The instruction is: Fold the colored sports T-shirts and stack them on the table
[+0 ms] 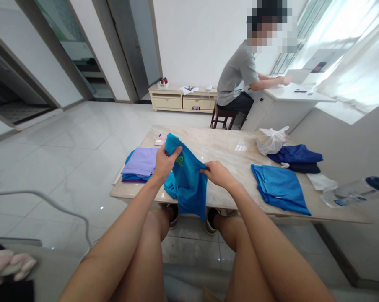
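A bright blue cloth with a green printed mark (191, 180) is pinched at its top by the left hand (164, 162) and at its side edge by the right hand (219, 173), hanging past the near edge of a glossy, marble-patterned table (222, 144). Beside the left hand, a folded lilac-and-blue fabric stack (139, 162) is seen.

A: Passable where?
B: Across bare pale marble-look tabletop (227, 147), between right hand (220, 174) and folded shiny blue fabric (280, 188) at right.
A: Past that?
B: Obstructed by crumpled white plastic bag (272, 141), dark-blue fabric bundle (298, 155), clear plastic bottle with blue lid (349, 195).
A: Left side?
B: Tight. Crowded by squared lilac-topped fabric stack (139, 162), just beside left hand (164, 162), and by flat pink phone (159, 140) beyond.
A: Dead centre?
B: Screened by bright-blue cloth with green print (191, 184), stretched between both hands and hanging past tabletop's near edge.
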The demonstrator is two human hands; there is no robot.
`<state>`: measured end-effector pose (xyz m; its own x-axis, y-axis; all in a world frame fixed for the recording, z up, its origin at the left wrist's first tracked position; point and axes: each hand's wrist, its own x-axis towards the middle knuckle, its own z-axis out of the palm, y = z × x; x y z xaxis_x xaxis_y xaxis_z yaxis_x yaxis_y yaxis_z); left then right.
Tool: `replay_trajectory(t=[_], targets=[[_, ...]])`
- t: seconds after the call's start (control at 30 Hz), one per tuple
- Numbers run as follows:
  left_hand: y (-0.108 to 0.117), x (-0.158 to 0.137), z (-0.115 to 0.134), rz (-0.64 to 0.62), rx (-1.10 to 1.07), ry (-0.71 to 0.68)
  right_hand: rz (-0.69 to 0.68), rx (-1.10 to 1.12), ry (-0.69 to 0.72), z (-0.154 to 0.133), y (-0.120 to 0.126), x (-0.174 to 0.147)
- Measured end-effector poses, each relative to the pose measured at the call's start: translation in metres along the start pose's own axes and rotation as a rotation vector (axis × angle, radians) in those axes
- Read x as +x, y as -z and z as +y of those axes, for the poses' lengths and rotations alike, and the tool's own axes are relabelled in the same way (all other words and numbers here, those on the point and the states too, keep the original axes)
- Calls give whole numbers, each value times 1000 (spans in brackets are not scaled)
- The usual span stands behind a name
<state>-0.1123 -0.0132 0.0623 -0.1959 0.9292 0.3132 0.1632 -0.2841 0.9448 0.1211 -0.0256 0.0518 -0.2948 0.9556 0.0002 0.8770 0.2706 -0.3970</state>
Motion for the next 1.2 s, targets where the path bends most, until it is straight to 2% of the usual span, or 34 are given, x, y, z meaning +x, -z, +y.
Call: replay_trajectory(t=[0.13,0.23,0.37,0.43,0.5,0.57,0.67,0.77,0.83,0.9,0.97,1.03,1.13,1.2], targets=[[11,4,-8,-14,5,17,150,-16,-56,16,16,-2],[14,2,-10,-100,-4,29,268,-15,-58,22,21,-8],[10,-9,-8,-230,-22,17,438,26,11,14,20,-23],[10,-18,-4,-268,-18,0,512,55,-24,8,23,-32],[13,-27,6,-304,-38,-15,563,81,-90,2,34,-42],[22,-34,23,-351,-40,5,594,107,-125,-1,56,-50],[43,-37,64,-448,91,48,644,143,-64,-6,102,-63],[68,-45,109,-370,222,-70,771,146,69,-14,138,-86],[83,-57,129,-309,268,-184,814,75,73,-21,144,-109],[96,-71,135,-368,358,-227,730,-60,-15,-25,138,-133],[107,-82,135,-461,489,-200,583,-207,-105,-28,132,-151],[115,-87,137,-456,578,-189,513,-316,-132,-30,139,-160],[127,-87,149,-274,598,-291,637,-384,-74,-34,171,-162],[134,-88,153,-228,614,-354,776,-391,-23,-33,191,-162]])
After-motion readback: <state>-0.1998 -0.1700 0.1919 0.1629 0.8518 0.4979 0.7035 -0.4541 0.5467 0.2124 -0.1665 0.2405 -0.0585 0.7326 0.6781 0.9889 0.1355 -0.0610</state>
